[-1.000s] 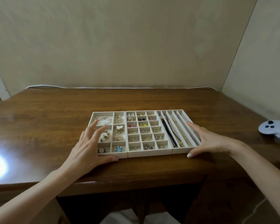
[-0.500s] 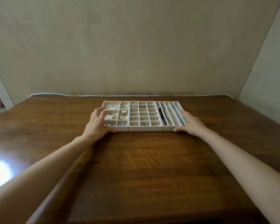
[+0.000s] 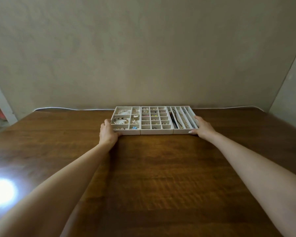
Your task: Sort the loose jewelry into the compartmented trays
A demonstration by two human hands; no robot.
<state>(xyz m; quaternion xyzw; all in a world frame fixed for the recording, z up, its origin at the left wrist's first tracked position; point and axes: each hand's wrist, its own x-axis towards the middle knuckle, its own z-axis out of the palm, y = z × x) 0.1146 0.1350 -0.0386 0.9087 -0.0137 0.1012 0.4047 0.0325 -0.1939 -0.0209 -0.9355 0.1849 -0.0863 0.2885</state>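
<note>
We have pushed the jewelry trays (image 3: pixel 156 131) back toward the wall (image 3: pixel 143 57), left hand (image 3: pixel 108 132) gripping one corner, right hand (image 3: pixel 202 128) pressing flat-fingered, keeping them together.

The trays (image 3: pixel 156 131) are white, the table (image 3: pixel 152 177) brown wood-grain, the wall (image 3: pixel 143 57) beige.

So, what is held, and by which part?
The left grip holds the left tray by its near left corner; the right grip presses flat against the right tray's outer side.

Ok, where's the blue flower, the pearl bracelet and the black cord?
blue flower (image 3: pixel 134 127): head view, its middle.
pearl bracelet (image 3: pixel 123 111): head view, its beads.
black cord (image 3: pixel 174 119): head view, mid-length.
</note>
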